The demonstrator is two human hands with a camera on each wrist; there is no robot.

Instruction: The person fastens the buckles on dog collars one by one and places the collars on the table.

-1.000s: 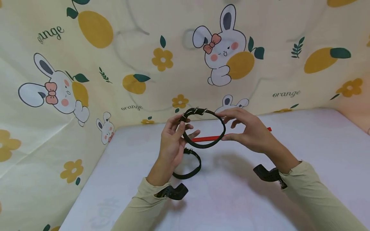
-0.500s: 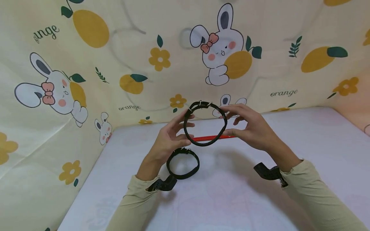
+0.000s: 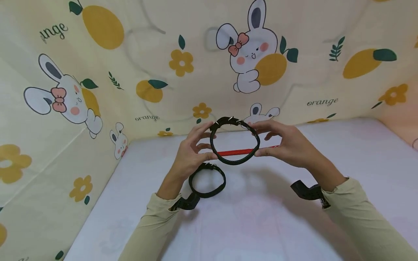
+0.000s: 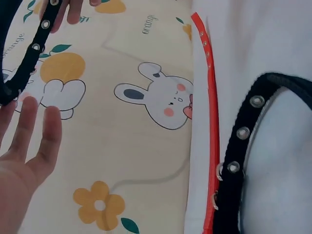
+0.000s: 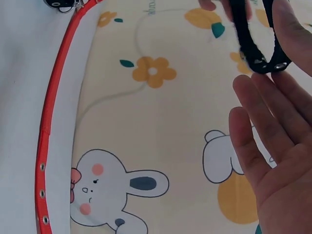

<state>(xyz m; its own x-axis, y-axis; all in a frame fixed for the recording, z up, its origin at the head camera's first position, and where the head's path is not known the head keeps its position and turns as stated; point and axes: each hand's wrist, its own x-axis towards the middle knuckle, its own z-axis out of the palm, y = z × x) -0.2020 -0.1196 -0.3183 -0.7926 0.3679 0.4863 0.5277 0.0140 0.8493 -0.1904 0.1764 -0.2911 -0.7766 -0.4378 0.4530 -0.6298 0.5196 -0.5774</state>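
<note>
Both hands hold a black buckled collar [image 3: 225,121] up above the table, its loop facing the head camera. My left hand [image 3: 190,152] grips the loop's left side, fingers near the top and thumb at the lower edge. On the right side, my right hand [image 3: 289,145] holds it between fingertips and thumb. Metal eyelets dot the held collar [image 4: 36,48] in the left wrist view. A second black collar [image 3: 207,195] lies looped on the table below the left hand. Behind the held loop, a red strap with eyelets [image 3: 235,152] lies stretched out, partly hidden by the hands.
The white tabletop [image 3: 248,224] runs back to a cream curtain [image 3: 189,21] printed with rabbits and oranges, which also rises along the left. Each wrist carries a black camera mount [image 3: 307,191].
My left hand has shifted from the buckle area to the loop's left edge, uncovering the collar on the table. The held loop has moved slightly right and looks rounder. The right hand keeps its hold.
</note>
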